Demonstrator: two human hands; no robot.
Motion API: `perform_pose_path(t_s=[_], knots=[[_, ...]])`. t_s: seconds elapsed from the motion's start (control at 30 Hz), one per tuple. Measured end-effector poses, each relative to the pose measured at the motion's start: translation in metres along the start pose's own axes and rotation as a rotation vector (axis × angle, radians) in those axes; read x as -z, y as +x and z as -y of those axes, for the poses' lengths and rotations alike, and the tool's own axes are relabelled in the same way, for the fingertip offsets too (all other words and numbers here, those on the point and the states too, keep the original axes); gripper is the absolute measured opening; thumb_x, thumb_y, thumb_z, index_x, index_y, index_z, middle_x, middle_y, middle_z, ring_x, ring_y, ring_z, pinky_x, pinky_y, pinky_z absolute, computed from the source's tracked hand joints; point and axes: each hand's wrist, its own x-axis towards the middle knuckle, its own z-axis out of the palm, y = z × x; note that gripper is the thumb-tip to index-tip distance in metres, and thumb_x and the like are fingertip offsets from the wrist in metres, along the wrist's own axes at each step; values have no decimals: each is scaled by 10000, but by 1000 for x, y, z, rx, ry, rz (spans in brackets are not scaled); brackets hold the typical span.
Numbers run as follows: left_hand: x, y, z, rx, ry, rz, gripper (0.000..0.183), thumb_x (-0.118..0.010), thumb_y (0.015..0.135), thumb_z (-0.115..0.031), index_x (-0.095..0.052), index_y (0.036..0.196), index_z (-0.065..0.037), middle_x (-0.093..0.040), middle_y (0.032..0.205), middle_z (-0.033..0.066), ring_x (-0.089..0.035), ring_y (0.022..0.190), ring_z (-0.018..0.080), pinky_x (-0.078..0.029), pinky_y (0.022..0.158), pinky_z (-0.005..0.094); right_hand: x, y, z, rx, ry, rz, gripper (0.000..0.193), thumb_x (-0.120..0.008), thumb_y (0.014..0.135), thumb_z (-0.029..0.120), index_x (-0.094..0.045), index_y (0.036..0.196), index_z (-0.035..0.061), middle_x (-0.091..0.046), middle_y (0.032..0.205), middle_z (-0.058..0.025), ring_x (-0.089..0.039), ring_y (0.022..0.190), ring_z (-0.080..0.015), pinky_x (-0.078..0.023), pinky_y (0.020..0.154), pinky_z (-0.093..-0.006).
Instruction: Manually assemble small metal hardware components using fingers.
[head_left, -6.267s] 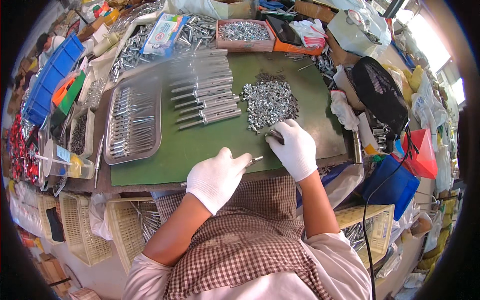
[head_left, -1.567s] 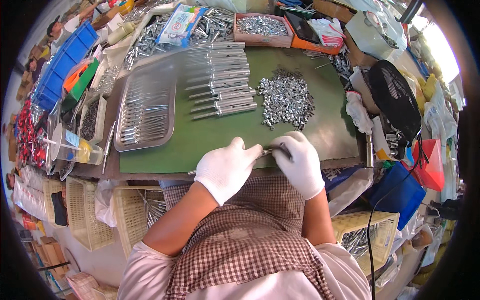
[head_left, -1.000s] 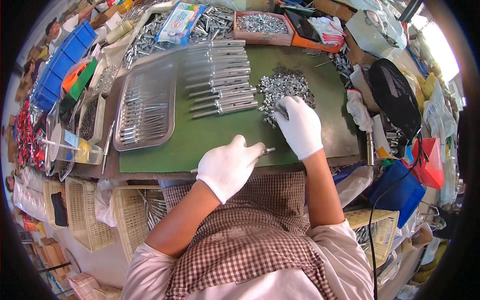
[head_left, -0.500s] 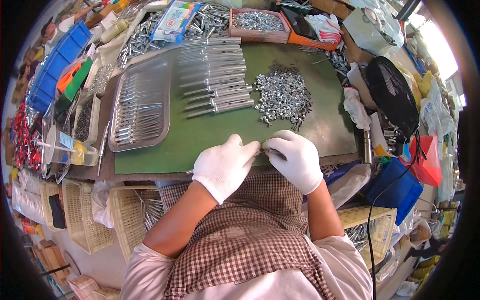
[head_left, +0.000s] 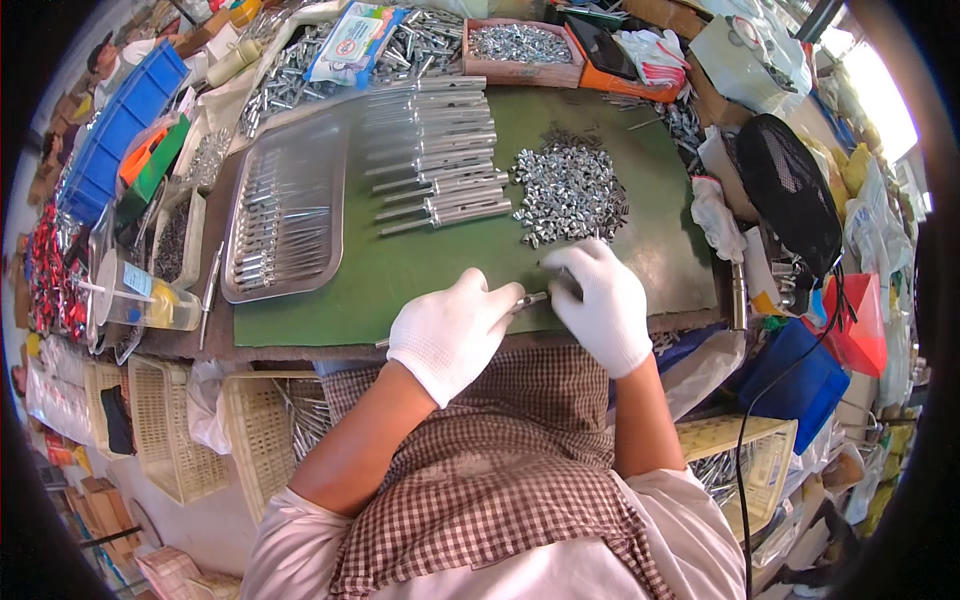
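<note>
Lying on loose metal parts at the back of the desk (head_left: 180, 343), a white-and-blue soft packet (head_left: 352, 45) carries colourful printing. A pale blue label sits on the clear cup (head_left: 155, 300) at your left.

Your left hand (head_left: 450, 325) is closed, gripping a slim metal rod (head_left: 530, 299) over the near edge of the green mat (head_left: 370, 290); the rod's tip points toward your right, its middle hidden by your glove. Your right hand (head_left: 600, 300) is curled just beside that tip. Something dark shows among its fingers; you cannot tell from this view whether it is gripped.

Beyond your right hand: a pile of small silver pieces (head_left: 570, 195). Left of it, a row of metal tubes (head_left: 440, 180), then a steel tray (head_left: 334, 180) holding thin pointed rods. Behind the pile, a pink box (head_left: 521, 73) of small parts; to its right, a black mesh bag (head_left: 785, 190).
</note>
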Motion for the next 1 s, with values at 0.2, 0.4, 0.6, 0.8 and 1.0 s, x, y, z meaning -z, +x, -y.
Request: perform_pose_path(t_s=[0.2, 0.4, 0.6, 0.8, 1.0], knots=[[1, 1, 2, -8, -11, -8, 187, -645, 944, -274, -694, 1122, -247, -590, 878, 50, -675, 701, 276, -567, 604, 393, -6, -8, 0, 88, 147, 72, 104, -742, 840, 119, -711, 939, 109, -648, 913, -91, -672, 753, -317, -547, 684, -396], [3, 2, -1, 4, 3, 18, 181, -641, 948, -275, -697, 1118, -251, -593, 872, 52, -670, 683, 273, -563, 602, 394, -10, 12, -15, -34, 126, -71, 122, -741, 857, 150, -727, 973, 116, -647, 875, -109, -665, 797, -337, -541, 715, -412], [1, 1, 1, -6, -12, 2, 176, -628, 961, -294, -695, 1120, -256, -589, 864, 62, -658, 660, 280, -557, 593, 396, -13, 18, -18, 11, -79, 37, 132, -732, 861, 204, -712, 947, 106, -641, 870, -110, -660, 814, -347, -534, 714, -442], [2, 0, -2, 7, 22, 11, 194, -638, 957, -297, -692, 1139, -260, -598, 877, 56, -669, 675, 276, -566, 596, 392, 0, -8, -6, 18, 161, 66, 102, -721, 851, 106, -707, 953, 111, -661, 910, -100, -671, 797, -342, -543, 697, -427], [1, -1, -2, 14, 15, 1, 212, -649, 947, -290, -682, 1155, -269, -592, 869, 56, -669, 674, 274, -565, 593, 393, -6, -11, 1, 93, 97, 53, 138, -727, 817, 89, -699, 948, 120, -661, 914, -105, -669, 782, -350, -544, 690, -436]])
